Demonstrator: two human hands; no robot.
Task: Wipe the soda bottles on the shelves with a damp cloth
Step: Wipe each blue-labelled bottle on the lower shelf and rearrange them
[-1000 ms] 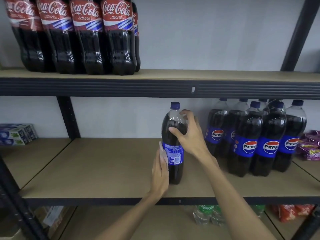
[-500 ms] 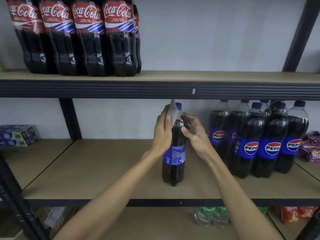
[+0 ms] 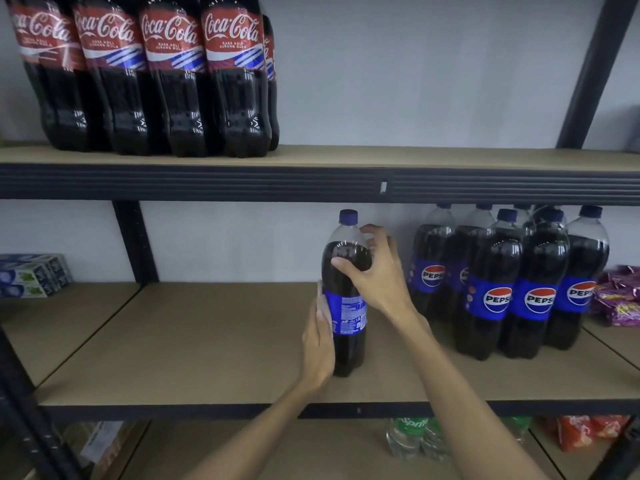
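At the far left of the middle shelf [image 3: 207, 341] lie stacked toothpaste boxes [image 3: 33, 275]; above them, on the top shelf [image 3: 415, 155], a row of red-labelled cola bottles [image 3: 173, 81] stands upright, shoulder to shoulder. The board between the boxes and the hands is plain tan wood.

Near the middle of that shelf, towards its front edge, stands the bottle [image 3: 346, 306] being wiped; it is upright, dark, with a blue cap and a blue label, and well apart from the others. The left hand [image 3: 320, 344] lies against its left side, fingers fairly straight and pointing up, pressing a pale cloth [image 3: 320, 292] flat on the plastic; only a strip of the cloth shows above the fingertips, beside the label. The right hand [image 3: 377, 275] grips the bottle at its shoulder, thumb on the front and fingers curled round the back, clamped below the neck.

Further right a cluster of bottles [image 3: 502, 289] of the same kind stands close together, logos facing out; just beside them, at the right edge, lie purple packets [image 3: 620, 296]. On the shelf below, green bottles [image 3: 412, 438] show under the board; orange packets [image 3: 588, 434] sit to their right.
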